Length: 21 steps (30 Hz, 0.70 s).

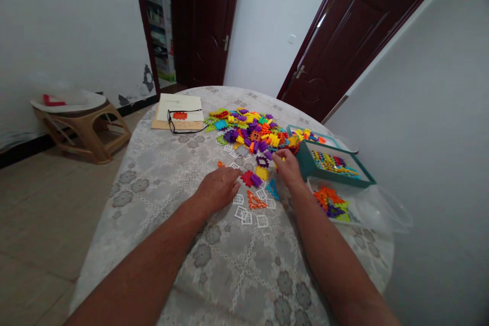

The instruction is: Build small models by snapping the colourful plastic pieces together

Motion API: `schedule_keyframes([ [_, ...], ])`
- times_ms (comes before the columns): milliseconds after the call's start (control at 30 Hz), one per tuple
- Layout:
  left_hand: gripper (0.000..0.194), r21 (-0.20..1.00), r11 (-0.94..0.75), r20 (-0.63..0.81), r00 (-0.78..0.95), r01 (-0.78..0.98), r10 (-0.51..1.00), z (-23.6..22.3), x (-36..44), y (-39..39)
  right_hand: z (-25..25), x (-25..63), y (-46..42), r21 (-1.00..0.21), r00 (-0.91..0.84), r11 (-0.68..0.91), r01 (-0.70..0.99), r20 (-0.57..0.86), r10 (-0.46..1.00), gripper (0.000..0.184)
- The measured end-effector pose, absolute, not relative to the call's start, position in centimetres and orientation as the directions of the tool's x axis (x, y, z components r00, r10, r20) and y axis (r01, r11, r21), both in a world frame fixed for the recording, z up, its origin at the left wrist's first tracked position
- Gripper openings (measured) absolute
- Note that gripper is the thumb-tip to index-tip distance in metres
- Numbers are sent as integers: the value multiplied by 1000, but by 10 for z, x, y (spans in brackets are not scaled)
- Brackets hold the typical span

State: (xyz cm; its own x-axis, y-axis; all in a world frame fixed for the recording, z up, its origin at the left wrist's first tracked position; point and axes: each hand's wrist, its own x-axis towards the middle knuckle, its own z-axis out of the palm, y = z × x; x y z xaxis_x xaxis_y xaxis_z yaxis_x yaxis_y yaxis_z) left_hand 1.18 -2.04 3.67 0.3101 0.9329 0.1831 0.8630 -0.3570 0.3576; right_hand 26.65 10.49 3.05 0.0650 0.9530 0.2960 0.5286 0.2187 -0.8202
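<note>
My left hand (219,187) lies low over the cloth with its fingers stretched out, the fingertips beside a red toothed plastic building piece (247,179). Against that piece lies a purple tube-like piece (255,180), with a yellow square piece (262,172) just behind. My right hand (287,167) is closed in a pinch at the near edge of the pile, with a bit of yellow showing between its fingers. A purple piece (268,155) lies at its fingertips. Nearby are a dark purple square frame (262,162), a blue triangle (272,189), an orange triangle (255,200) and several white lattice pieces (262,221).
A heap of coloured building pieces (252,130) covers the table's far middle. To the right stand a green box (336,163) and a clear plastic tray (353,214), both with pieces inside. Glasses (187,131) rest by papers (164,104) at the left. A stool (82,130) stands beyond.
</note>
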Motion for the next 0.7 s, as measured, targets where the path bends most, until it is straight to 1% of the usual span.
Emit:
schedule_keyframes([
  [67, 33, 340, -395, 204, 343, 853, 917, 36, 14, -21, 29, 261, 102, -730, -28, 282, 623, 339, 940, 19],
  [133, 31, 324, -431, 222, 376, 842, 900, 37, 16, -21, 32, 258, 97, -670, -166, 346, 657, 319, 933, 17],
  [233, 30, 298, -465, 228, 411, 834, 883, 38, 18, -20, 42, 257, 83, -640, -421, 425, 640, 170, 891, 25],
  [333, 27, 269, -471, 212, 426, 840, 880, 37, 19, -18, 52, 252, 67, -591, -570, 485, 645, 50, 820, 36],
  [400, 27, 256, -468, 198, 428, 846, 882, 37, 19, -18, 55, 246, 57, -514, -618, 545, 663, 35, 785, 35],
  [500, 27, 244, -459, 178, 426, 855, 887, 38, 19, -19, 54, 236, 50, -436, -631, 584, 685, 46, 775, 21],
  [567, 26, 244, -454, 168, 424, 857, 890, 38, 18, -20, 51, 234, 49, -444, -607, 562, 698, 50, 793, 13],
  [700, 26, 247, -451, 169, 420, 858, 892, 35, 17, -19, 43, 238, 56, -545, -537, 483, 686, 69, 841, 8],
])
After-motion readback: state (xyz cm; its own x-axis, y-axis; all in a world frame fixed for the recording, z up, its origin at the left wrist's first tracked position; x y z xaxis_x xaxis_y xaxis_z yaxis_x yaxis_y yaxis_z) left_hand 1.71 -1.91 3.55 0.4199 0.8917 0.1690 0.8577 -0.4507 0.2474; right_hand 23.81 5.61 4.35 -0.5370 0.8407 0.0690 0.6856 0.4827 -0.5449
